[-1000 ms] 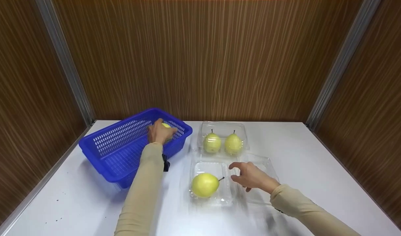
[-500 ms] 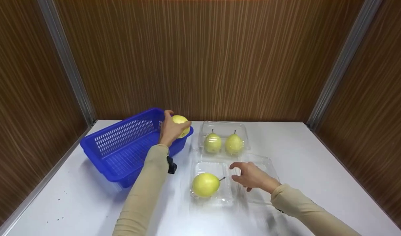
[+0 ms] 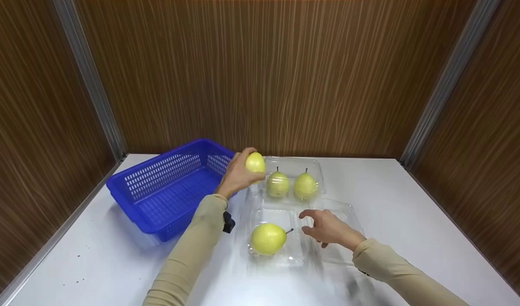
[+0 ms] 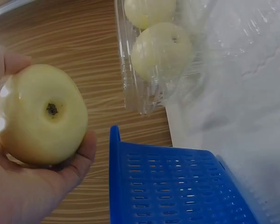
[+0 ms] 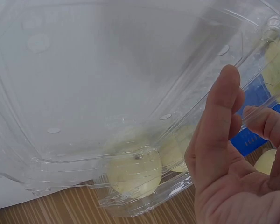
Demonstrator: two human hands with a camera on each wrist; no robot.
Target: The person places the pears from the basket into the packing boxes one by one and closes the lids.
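My left hand point(image 3: 237, 175) grips a yellow pear point(image 3: 255, 162) above the table, just right of the blue basket. In the left wrist view the fingers curl round this pear point(image 4: 43, 114), its blossom end facing the camera. My right hand point(image 3: 329, 228) holds nothing, its fingers loosely bent beside an unlidded clear plastic box point(image 3: 285, 259). Inside that box, on its left side, one pear point(image 3: 268, 239) lies with its stem to the right. The box's clear lid point(image 3: 342, 255) lies folded out, partly behind the right hand.
Behind stands another clear box point(image 3: 291, 161) with two upright pears point(image 3: 278, 184) under its plastic. The blue perforated basket point(image 3: 170, 195) sits at the left on the white table point(image 3: 106, 272). Wood-grain panels point(image 3: 260, 76) enclose the back and sides.
My left hand has lifted the pear out of the blue basket and carried it right, past the basket's rim. The right hand has stayed in place.
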